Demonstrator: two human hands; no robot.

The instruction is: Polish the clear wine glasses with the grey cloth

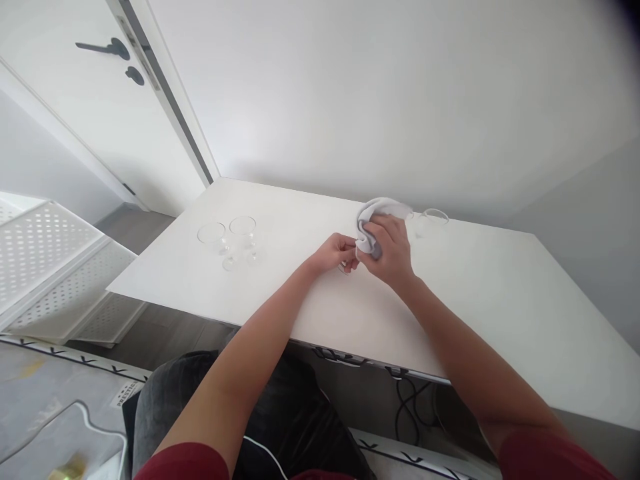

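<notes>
My right hand (390,250) is closed around a light grey cloth (373,212), which is bunched and folds over above the fingers. Just to its left, my left hand (334,253) has its fingers pinched together against the cloth's lower end. A small clear edge of glass (344,269) shows under these fingers, apparently the foot of a stemmed glass; its rest is hidden by the cloth and hands. On the left of the white table (480,293) two clear stemmed glasses (243,227) stand upright side by side. Another clear glass (434,216) is behind my right hand, partly hidden.
The table's far edge runs along a white wall (380,93). A door with a dark handle (107,48) is at the upper left. White perforated baskets (55,253) stand left of the table. Dark cables (410,410) hang below its front edge.
</notes>
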